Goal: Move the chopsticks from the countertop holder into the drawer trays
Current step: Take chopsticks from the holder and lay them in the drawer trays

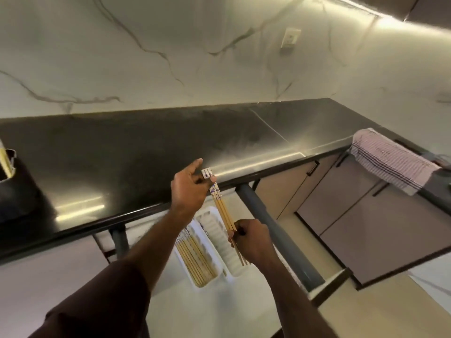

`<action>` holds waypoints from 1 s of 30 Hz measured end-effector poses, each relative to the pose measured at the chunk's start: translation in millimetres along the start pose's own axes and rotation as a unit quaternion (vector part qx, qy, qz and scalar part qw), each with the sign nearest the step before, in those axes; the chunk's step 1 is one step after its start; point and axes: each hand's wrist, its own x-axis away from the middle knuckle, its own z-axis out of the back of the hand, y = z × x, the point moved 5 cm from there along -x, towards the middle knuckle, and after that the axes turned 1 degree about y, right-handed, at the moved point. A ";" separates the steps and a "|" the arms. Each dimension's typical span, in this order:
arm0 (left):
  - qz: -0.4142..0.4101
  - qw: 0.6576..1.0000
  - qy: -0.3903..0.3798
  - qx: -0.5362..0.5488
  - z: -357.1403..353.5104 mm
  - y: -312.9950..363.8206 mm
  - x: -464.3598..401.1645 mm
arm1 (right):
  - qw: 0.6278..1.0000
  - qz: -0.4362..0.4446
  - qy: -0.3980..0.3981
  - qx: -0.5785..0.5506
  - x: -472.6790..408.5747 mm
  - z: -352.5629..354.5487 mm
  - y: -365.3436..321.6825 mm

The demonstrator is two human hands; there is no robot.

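Above an open drawer, the person holds a small bundle of pale wooden chopsticks with blue-and-white patterned tops between both hands. The left hand is closed around the patterned top ends, thumb and fingers pinched on them while the index finger points out toward the glossy black countertop. The right hand is curled shut around the plain lower part of the same bundle, with the thin tips poking out below the fist. The bundle slants from upper left to lower right, over the edge of the countertop and above two long white plastic trays that lie side by side in the drawer. The left white tray already holds a row of similar wooden chopsticks lying lengthwise. The right white tray with a ribbed floor sits just beside it, directly under the held bundle; its visible floor shows only the ribs. At the far left edge of the countertop stands a dark upright holder with a few pale sticks rising from its opening. A striped pink and white cloth hangs over the counter edge at the right, well apart from the hands. A white marbled wall rises behind the countertop.
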 end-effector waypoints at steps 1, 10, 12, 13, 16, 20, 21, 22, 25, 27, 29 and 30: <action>0.010 1.000 -0.002 -0.022 -9.4 -15.6 -2.5 | 1.000 -0.017 -0.010 0.001 -7.5 -6.0 14.3; 0.048 0.961 -0.043 -0.269 -58.3 -149.6 -29.2 | 0.991 -0.113 -0.070 0.029 -73.2 -75.7 112.1; 0.056 0.945 -0.055 -0.318 -65.1 -177.1 -35.8 | 0.988 -0.120 -0.085 0.046 -87.5 -89.3 124.7; 0.063 0.936 -0.061 -0.340 -67.7 -189.8 -38.3 | 0.987 -0.125 -0.091 0.052 -93.4 -95.1 128.8; 0.075 0.921 -0.075 -0.374 -75.7 -216.9 -41.7 | 0.984 -0.126 -0.104 0.068 -108.0 -109.7 136.3; 0.043 0.845 -0.129 -0.518 -88.4 -236.7 -40.2 | 0.981 -0.132 -0.116 0.082 -115.3 -126.4 141.8; 0.046 0.816 -0.152 -0.555 -90.9 -240.4 -38.8 | 0.980 -0.135 -0.120 0.086 -115.1 -130.3 142.9; 0.049 0.792 -0.171 -0.584 -93.4 -242.9 -36.9 | 0.980 -0.134 -0.121 0.089 -114.2 -134.3 144.8; 0.026 0.729 -0.217 -0.649 -101.1 -246.5 -31.8 | 0.978 -0.141 -0.104 0.110 -109.1 -142.8 148.8; 0.022 0.688 -0.252 -0.680 -106.6 -250.1 -29.0 | 0.978 -0.143 -0.098 0.114 -109.3 -148.7 149.4; 0.034 0.657 -0.277 -0.700 -109.8 -255.8 -26.3 | 0.977 -0.139 -0.106 0.118 -112.7 -154.2 150.1; 0.040 0.647 -0.285 -0.706 -110.8 -258.5 -25.0 | 0.977 -0.130 -0.116 0.124 -114.6 -156.5 150.0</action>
